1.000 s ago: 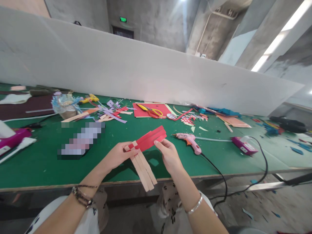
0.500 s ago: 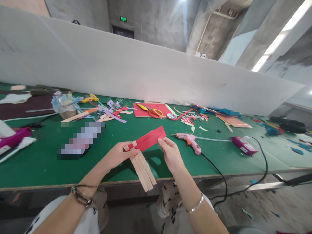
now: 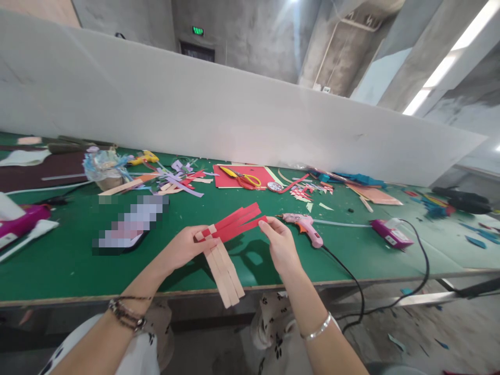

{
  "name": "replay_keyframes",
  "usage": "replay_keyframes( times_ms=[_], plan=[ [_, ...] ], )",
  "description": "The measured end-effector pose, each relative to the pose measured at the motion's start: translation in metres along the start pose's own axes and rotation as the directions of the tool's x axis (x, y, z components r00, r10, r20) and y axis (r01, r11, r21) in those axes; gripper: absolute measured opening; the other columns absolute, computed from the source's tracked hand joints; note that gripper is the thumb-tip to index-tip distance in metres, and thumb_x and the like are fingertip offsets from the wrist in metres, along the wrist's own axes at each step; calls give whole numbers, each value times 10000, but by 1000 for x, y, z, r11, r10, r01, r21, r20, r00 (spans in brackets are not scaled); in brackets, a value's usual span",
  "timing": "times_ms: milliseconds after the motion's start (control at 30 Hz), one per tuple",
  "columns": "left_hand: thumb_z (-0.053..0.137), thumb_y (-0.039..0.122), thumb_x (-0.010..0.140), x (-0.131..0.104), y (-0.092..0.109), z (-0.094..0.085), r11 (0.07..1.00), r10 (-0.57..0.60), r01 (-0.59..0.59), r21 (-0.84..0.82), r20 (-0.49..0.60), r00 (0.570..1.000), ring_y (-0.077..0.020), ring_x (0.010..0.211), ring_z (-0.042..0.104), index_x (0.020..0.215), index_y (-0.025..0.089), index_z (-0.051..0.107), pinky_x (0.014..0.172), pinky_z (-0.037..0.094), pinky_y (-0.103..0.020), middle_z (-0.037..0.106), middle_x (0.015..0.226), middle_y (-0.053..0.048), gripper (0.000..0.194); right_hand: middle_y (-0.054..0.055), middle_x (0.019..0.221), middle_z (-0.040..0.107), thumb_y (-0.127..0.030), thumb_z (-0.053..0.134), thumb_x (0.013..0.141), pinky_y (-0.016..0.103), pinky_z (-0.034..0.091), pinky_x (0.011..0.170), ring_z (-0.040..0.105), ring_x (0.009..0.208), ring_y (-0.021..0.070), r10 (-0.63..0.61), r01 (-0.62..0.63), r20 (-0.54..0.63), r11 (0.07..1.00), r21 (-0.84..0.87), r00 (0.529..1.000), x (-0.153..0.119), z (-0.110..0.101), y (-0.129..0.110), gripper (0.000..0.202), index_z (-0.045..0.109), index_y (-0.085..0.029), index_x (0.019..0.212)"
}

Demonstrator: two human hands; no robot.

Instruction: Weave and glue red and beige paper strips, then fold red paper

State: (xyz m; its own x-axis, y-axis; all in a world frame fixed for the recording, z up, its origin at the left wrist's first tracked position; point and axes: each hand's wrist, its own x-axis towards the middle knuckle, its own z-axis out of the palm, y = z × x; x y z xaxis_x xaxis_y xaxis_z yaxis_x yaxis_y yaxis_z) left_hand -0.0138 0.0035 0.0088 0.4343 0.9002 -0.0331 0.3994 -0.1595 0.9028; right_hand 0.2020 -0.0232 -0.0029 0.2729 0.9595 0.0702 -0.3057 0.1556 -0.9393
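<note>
Red strips (image 3: 237,221) and pale peach strips (image 3: 224,273) cross in a small checkered weave at their left end. My left hand (image 3: 190,246) pinches that woven corner between thumb and fingers. The red strips point up to the right and fan apart, while the peach ones hang down past the table edge. My right hand (image 3: 279,242) pinches the tip of the lowest red strip, which stands apart from the others. A pink glue gun (image 3: 307,226) lies just right of my right hand.
On the green table (image 3: 117,276) are a blurred-out phone (image 3: 133,224), yellow-handled scissors (image 3: 242,177) on red paper, paper scraps (image 3: 179,179), a yellow glue gun (image 3: 145,158) and a purple box (image 3: 391,233) with a black cable. A white board (image 3: 234,120) stands behind.
The lowest red strip has separated from the other red strips. My right hand has moved slightly right with its tip, and my left hand and the weave have shifted slightly left.
</note>
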Motion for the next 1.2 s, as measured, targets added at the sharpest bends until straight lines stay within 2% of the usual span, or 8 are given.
replay_keyframes(
  times_ms=[333, 700, 867, 1000, 1100, 1200],
  plan=[
    [597, 449, 688, 0, 2, -3, 1000, 8, -8, 11, -5, 1000, -151, 619, 545, 796, 162, 647, 557, 382, -201, 643, 691, 11, 311, -43, 618, 507, -343, 709, 596, 224, 335, 584, 421, 614, 92, -97, 91, -42, 988, -122, 994, -1, -1, -6, 202, 603, -187, 668],
    [587, 473, 682, 0, 2, -3, 999, 5, -5, 40, 11, 1000, -154, 619, 541, 775, 161, 637, 557, 391, -207, 622, 673, 13, 330, -32, 712, 542, -315, 670, 637, 231, 352, 655, 451, 679, 105, -124, 124, 30, 992, 3, 992, -1, 0, -3, 152, 575, -204, 677],
    [610, 458, 664, 0, 0, -4, 1000, -8, 9, 14, -43, 999, -160, 604, 541, 800, 154, 660, 543, 388, -217, 633, 657, 3, 336, -33, 686, 519, -319, 688, 625, 223, 340, 635, 427, 664, 99, -104, 104, 4, 995, 1, 995, -3, 0, -5, 167, 590, -195, 680],
    [627, 475, 647, -1, 5, -4, 999, -35, 32, -24, -106, 994, -160, 604, 557, 740, 159, 662, 548, 396, -216, 646, 648, 6, 332, -34, 661, 511, -346, 688, 627, 222, 340, 623, 413, 631, 90, -69, 70, -11, 997, 37, 998, -4, 2, -7, 186, 604, -189, 681],
    [647, 494, 616, -2, 8, -2, 993, -81, 65, -102, -156, 984, -185, 639, 590, 704, 155, 662, 593, 437, -245, 674, 685, -14, 351, -34, 655, 515, -357, 693, 619, 224, 345, 614, 408, 612, 87, -57, 57, -11, 996, 68, 998, -5, 3, -8, 201, 610, -188, 690],
    [660, 501, 599, -1, 7, 3, 977, -108, 70, -200, -185, 977, -221, 724, 620, 785, 152, 676, 661, 471, -282, 702, 776, -39, 396, -39, 637, 503, -362, 697, 612, 223, 345, 604, 401, 597, 85, -54, 56, -24, 996, 75, 998, -4, 3, -9, 209, 607, -190, 690]
  ],
)
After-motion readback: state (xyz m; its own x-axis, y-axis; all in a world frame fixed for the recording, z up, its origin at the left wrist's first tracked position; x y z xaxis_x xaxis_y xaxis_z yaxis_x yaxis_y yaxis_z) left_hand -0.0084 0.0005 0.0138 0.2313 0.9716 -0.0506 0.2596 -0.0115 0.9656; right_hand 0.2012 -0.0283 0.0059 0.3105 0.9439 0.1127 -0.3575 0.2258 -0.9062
